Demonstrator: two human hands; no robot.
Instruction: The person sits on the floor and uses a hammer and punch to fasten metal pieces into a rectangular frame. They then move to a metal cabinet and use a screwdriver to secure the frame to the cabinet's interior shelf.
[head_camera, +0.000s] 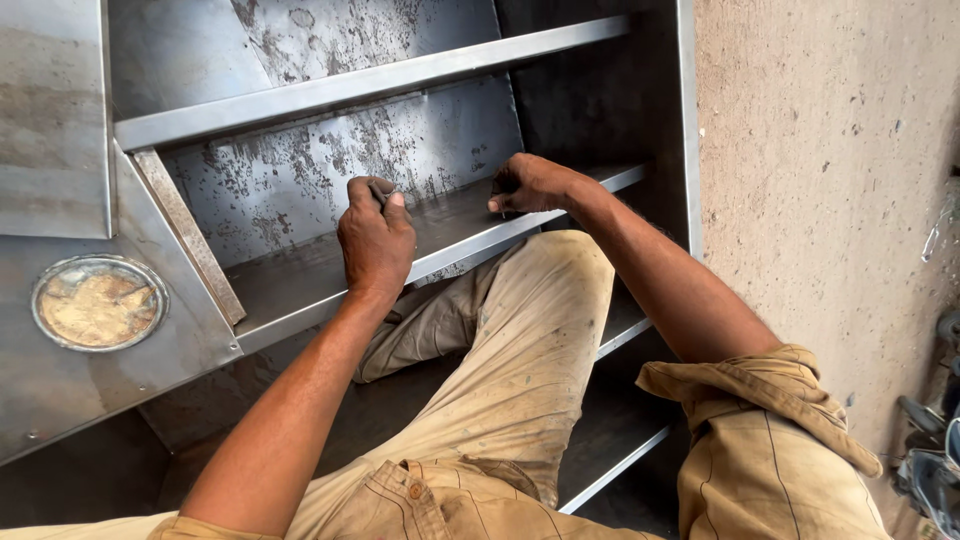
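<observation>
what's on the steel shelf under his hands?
Both hands rest on the shelf: left hand fisted around a small dark tool, right hand fingertips down. Anything beneath them is covered.

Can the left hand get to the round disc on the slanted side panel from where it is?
Probably yes. The left hand rests on the metal shelf, and the round disc sits exposed on the panel with nothing between them.

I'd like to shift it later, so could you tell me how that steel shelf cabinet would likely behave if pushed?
The steel shelf cabinet is probably heavy and stiff: welded-looking sheet panels and several shelves. It likely slides rather than rolls; no wheels show. With the left hand and right hand resting on a shelf, nothing visibly flexes.
</observation>
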